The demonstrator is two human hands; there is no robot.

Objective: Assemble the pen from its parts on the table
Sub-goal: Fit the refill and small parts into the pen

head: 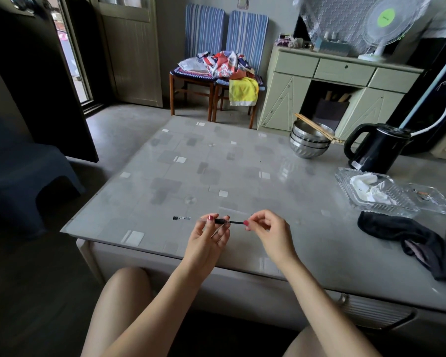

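My left hand (210, 234) holds the pen barrel (220, 221) level above the table's near edge, pinched between thumb and fingers. A thin dark refill (236, 222) sticks out of the barrel's right end. My right hand (264, 228) pinches the refill's far end with thumb and forefinger. A short pen part (182, 218), clear with a black end, lies on the table (165, 176) just left of my left hand.
On the right stand a black kettle (373, 148), stacked steel bowls (310, 141) with chopsticks, a glass tray (371, 193) with crumpled tissue, a small glass dish (430, 198) and a black cloth (407, 238). A dark stool (23, 176) is at the left.
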